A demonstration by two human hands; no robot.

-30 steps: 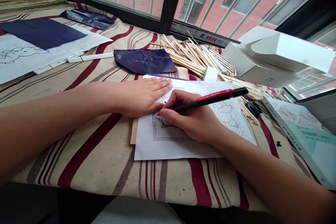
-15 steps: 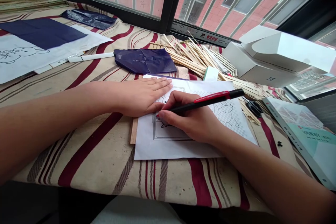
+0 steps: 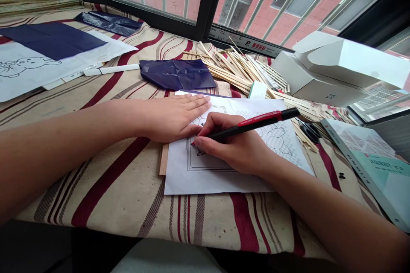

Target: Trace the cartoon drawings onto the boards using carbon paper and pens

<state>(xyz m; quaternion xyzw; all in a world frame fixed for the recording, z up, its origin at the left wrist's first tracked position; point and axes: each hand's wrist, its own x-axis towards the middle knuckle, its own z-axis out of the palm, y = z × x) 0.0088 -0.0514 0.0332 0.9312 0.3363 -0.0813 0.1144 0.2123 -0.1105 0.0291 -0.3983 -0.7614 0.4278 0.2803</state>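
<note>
A white sheet of paper (image 3: 218, 183) with printed line drawings lies over a wooden board (image 3: 163, 160), whose left edge peeks out. A dark blue edge shows beneath the sheet's top. My left hand (image 3: 176, 117) rests flat on the sheet's left part, fingers stretched out. In my right hand (image 3: 237, 145) is a black and red pen (image 3: 256, 121), pinched close to its tip. That tip touches or nearly touches a framed drawing beside my left thumb. My hands cover much of this drawing; another animal outline shows to the right.
Dark blue sheets (image 3: 177, 73) lie behind and at the far left, near another drawing (image 3: 28, 66) and a white pen (image 3: 112, 69). Thin wooden sticks (image 3: 237, 66), an eraser (image 3: 258, 90), black scissors (image 3: 310, 132), a white box (image 3: 329, 72) and a book (image 3: 371, 158) stand rightward.
The pen's back end has shifted slightly to the right, with its tip still by the same drawing. My left hand and the paper stay in place.
</note>
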